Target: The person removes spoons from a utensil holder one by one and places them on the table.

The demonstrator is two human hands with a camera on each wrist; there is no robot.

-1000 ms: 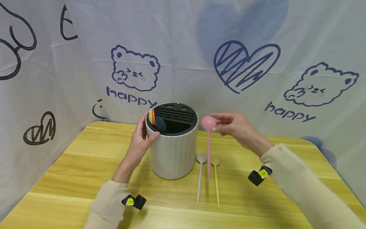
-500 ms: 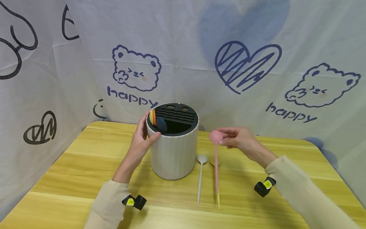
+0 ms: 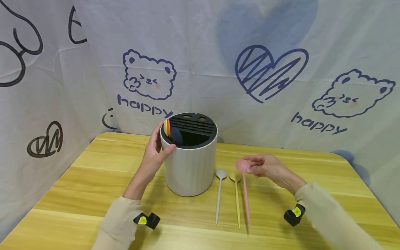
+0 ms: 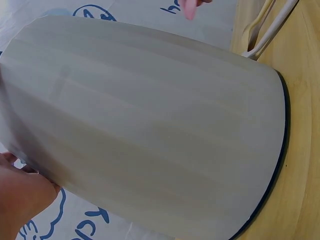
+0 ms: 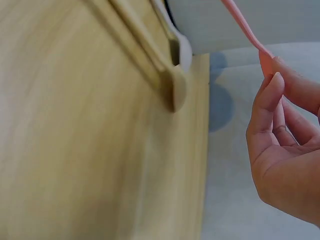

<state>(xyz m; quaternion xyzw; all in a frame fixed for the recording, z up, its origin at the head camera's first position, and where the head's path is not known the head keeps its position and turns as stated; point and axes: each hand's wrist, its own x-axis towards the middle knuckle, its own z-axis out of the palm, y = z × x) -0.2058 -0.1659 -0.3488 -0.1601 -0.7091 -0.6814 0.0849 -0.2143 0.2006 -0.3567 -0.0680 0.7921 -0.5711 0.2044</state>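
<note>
My left hand (image 3: 153, 149) grips the upper left side of a white ribbed utensil holder (image 3: 190, 170), thumb at the front of its rim. In the left wrist view the holder's wall (image 4: 150, 125) fills most of the picture. Yellow, orange and navy spoon heads (image 3: 176, 136) poke up from the left of its black slotted lid (image 3: 190, 125). To the right, my right hand (image 3: 272, 170) pinches a pink spoon (image 3: 242, 165) by its bowl, handle slanting down toward me. The right wrist view shows thumb and fingers meeting on the pink spoon (image 5: 242, 22).
A light grey spoon (image 3: 221, 173) and a pale yellow spoon (image 3: 235, 177) lie side by side on the wooden table (image 3: 93, 180), between holder and pink spoon. Behind the table hangs a printed white cloth (image 3: 203, 86).
My right hand has carried the pink spoon down and to the right, away from the holder, past the yellow spoon to its right side. My left hand keeps its hold.
</note>
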